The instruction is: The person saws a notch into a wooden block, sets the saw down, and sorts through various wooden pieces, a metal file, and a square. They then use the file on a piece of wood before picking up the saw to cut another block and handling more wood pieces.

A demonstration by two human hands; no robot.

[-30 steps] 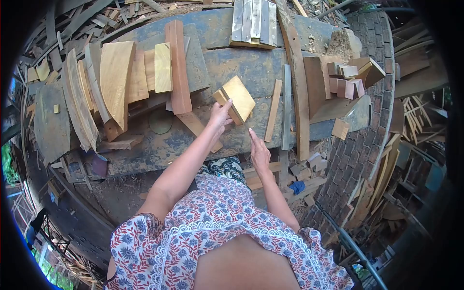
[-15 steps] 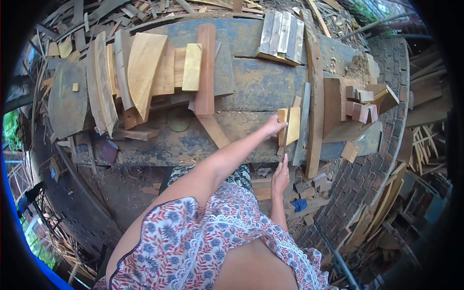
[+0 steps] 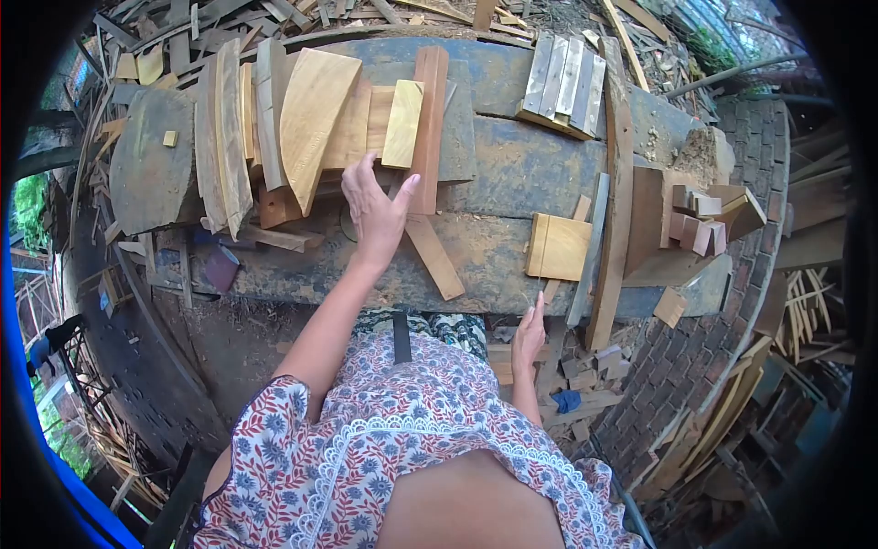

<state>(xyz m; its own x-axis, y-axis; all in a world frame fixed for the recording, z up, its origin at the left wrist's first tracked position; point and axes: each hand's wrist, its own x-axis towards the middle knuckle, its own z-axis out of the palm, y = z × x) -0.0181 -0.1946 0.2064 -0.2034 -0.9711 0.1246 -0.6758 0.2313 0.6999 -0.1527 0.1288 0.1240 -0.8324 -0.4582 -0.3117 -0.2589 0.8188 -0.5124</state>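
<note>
My left hand (image 3: 377,212) is raised over the bench with fingers apart and nothing in them. Its fingertips are just below a small pale yellow wood block (image 3: 402,123), beside a reddish wooden bar (image 3: 430,128). My right hand (image 3: 528,337) is at the bench's front edge, its fingers held together. Whatever thin thing may be in them is too small to make out. Just beyond it, a squarish yellow wood block (image 3: 562,247) lies on a narrow strip of wood (image 3: 582,209). A thin dark line runs down the block's left part. A dark flat strip (image 3: 402,337) shows against my clothing.
Curved wooden pieces (image 3: 315,119) stand in a row at left on the worn bench (image 3: 521,165). A slatted wood piece (image 3: 562,87) sits at the back. A long beam (image 3: 615,201) crosses at right, beside stacked offcuts (image 3: 695,220). Brick paving (image 3: 677,357) borders the bench.
My left hand has left the squarish block and moved left, opening near the pale block. The dark strip along the squarish block is gone, leaving a thin line. My right hand stays nearby.
</note>
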